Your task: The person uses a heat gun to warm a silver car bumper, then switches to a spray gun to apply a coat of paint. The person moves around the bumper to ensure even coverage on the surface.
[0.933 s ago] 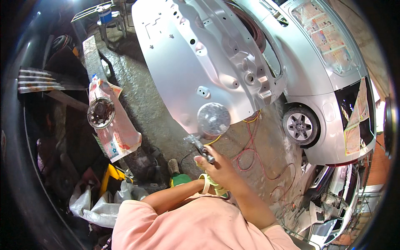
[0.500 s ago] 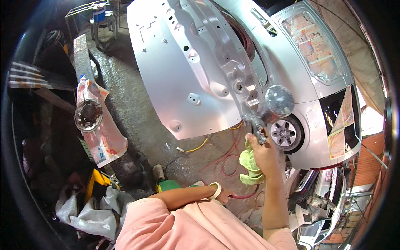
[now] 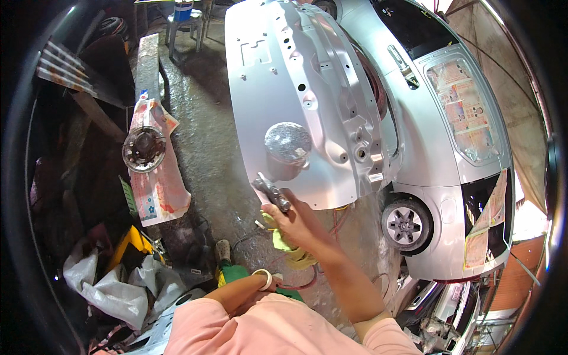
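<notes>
On the near part of the narrow bench (image 3: 148, 65), a metal disc (image 3: 144, 149) lies over printed paper (image 3: 157, 198). The left hand (image 3: 273, 282) is beside the pink shirt (image 3: 260, 325), mostly hidden; I cannot tell whether it holds anything. By the near left corner of the silver panel (image 3: 325, 118) is the spray gun (image 3: 286, 154), gripped by the closed right hand (image 3: 293, 225), with a green cloth (image 3: 299, 257) below. Best, I think, is even travel, with cloth off the panel.

Your right arm (image 3: 343, 269): extended forward, slanting leftward; right hand (image 3: 291, 225) curled in grip. Your left forearm (image 3: 236, 294): angled rightward, low before torso (image 3: 278, 325); left hand (image 3: 274, 283) small, finger pose unclear.
</notes>
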`<action>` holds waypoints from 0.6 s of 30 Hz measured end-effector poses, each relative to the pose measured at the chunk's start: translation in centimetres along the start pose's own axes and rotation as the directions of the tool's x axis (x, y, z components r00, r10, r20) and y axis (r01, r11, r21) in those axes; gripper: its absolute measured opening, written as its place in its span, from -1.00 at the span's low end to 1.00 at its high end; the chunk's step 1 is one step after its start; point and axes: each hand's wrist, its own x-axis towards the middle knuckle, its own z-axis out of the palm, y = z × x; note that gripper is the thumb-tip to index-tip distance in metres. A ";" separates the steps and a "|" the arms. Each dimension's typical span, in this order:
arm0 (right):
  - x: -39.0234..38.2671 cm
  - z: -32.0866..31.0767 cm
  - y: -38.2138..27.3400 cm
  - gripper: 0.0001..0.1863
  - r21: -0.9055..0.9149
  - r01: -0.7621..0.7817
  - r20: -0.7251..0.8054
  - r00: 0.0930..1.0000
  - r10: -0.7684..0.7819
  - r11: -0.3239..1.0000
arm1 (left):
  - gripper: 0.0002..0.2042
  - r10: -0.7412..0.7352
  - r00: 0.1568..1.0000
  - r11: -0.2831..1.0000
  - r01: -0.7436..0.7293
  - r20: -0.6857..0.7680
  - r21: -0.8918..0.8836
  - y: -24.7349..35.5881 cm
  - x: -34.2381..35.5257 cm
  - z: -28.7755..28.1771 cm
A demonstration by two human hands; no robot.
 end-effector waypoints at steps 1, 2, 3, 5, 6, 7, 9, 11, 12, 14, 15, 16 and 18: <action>0.3 0.5 0.0 -0.37 0.009 0.042 0.005 0.999 -0.042 0.999 | -0.36 -0.007 1.000 1.000 0.007 -0.013 -0.008 -0.8 0.1 0.1; 0.5 0.7 0.1 -0.37 0.020 0.079 0.006 0.997 -0.080 0.997 | -0.36 -0.015 1.000 1.000 0.014 -0.022 -0.015 -1.7 0.2 0.3; 0.5 0.2 -0.5 -0.37 -0.018 0.038 0.003 0.999 -0.037 0.999 | -0.36 -0.026 0.999 0.999 0.025 -0.037 -0.025 -2.6 0.1 0.3; -0.3 -2.5 -1.9 -0.38 -0.099 -0.064 -0.022 0.998 0.062 0.993 | -0.37 -0.032 0.998 0.999 0.030 -0.053 -0.037 -3.4 0.3 0.4; -0.3 -3.3 -0.2 -0.37 -0.060 -0.078 -0.106 0.992 0.071 0.995 | -0.37 -0.033 0.998 0.999 0.031 -0.057 -0.033 -3.4 0.6 0.3; -0.5 -5.6 -0.9 -0.33 -0.124 -0.161 -0.073 0.986 0.153 0.979 | -0.37 -0.035 0.997 0.999 0.033 -0.069 -0.036 -2.9 0.4 -0.2; -0.3 -8.2 4.0 -0.25 -0.006 -0.092 -0.204 0.975 0.089 0.996 | -0.39 -0.039 0.993 0.999 0.037 -0.110 -0.023 0.0 -0.5 -1.8; -1.6 -11.4 3.4 -0.27 -0.043 -0.098 -0.358 0.931 0.076 0.994 | -0.41 -0.024 0.985 1.000 0.021 -0.172 -0.020 2.4 -0.8 -2.8; -2.0 -12.7 2.2 -0.29 -0.054 -0.084 -0.408 0.911 0.055 0.995 | -0.41 -0.014 0.973 0.999 0.007 -0.232 -0.031 2.5 -0.2 -3.1; -2.3 -14.4 1.4 -0.30 -0.033 -0.070 -0.434 0.899 0.049 0.997 | -0.35 -0.056 0.977 0.998 0.052 -0.205 -0.025 3.9 -0.6 -4.8; -2.1 -15.1 2.0 -0.31 -0.040 -0.068 -0.441 0.896 0.043 0.997 | -0.37 -0.046 0.978 0.999 0.047 -0.204 0.002 4.6 -1.5 -5.1; -1.5 -15.3 2.3 -0.31 -0.049 -0.060 -0.442 0.897 0.032 0.997 | -0.38 -0.040 0.977 0.999 0.046 -0.209 0.022 4.9 -2.2 -5.3; 0.6 -14.0 1.8 -0.32 -0.141 -0.067 -0.458 0.889 -0.005 0.988 | -0.53 -0.072 0.976 0.997 0.072 -0.208 -0.007 5.0 -3.5 -5.5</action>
